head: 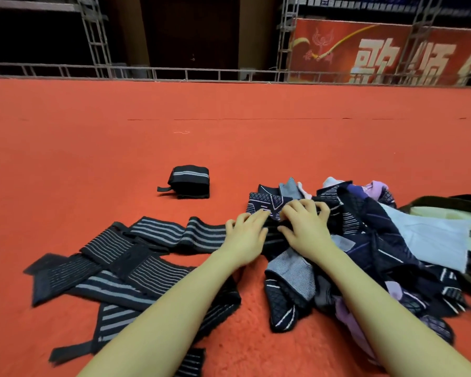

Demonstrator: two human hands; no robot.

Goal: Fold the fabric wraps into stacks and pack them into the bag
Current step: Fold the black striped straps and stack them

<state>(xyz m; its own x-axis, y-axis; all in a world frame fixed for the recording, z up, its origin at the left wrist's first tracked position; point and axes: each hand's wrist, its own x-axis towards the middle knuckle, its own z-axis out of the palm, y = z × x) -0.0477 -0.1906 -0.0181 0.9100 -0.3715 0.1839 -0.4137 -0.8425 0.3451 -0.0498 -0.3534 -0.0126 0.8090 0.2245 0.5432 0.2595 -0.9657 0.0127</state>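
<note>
Red carpet floor: carries everything; no worktop in view.
Folded wrap: one black wrap with grey stripes, folded into a compact bundle, strap tab sticking out on its left; it sits alone on the floor, far of the hands and well apart from the loose material.
Unfolded striped wraps: several long black-and-grey bands lie flat and overlapping at near left; one band runs right toward the left hand.
Mixed pile: heap of dark quilted-pattern, grey, lilac and white pieces at right, unsorted, overlapping one another.
Left hand: palm down at the left edge of the pile, fingers curled into the dark fabric there; it appears to be gripping a piece, though the exact piece cannot be told.
Right hand: palm down just beside the left hand, fingers bent and pressed into the top of the pile, seemingly pinching the same quilted-pattern piece.
Bag: an olive-and-cream item at far right, partly under the pile, may be it; cannot confirm.
Progress (judgement): early. One wrap is folded; no stack of several is built, and nothing visible is packed.
Left to do (judgement): fold the flat striped bands, sort and fold the pile, stack, then pack.
Step in hand (judgement): pulling the next piece out of the pile for folding.
Background: metal truss railing and a red banner at the far edge.
</note>
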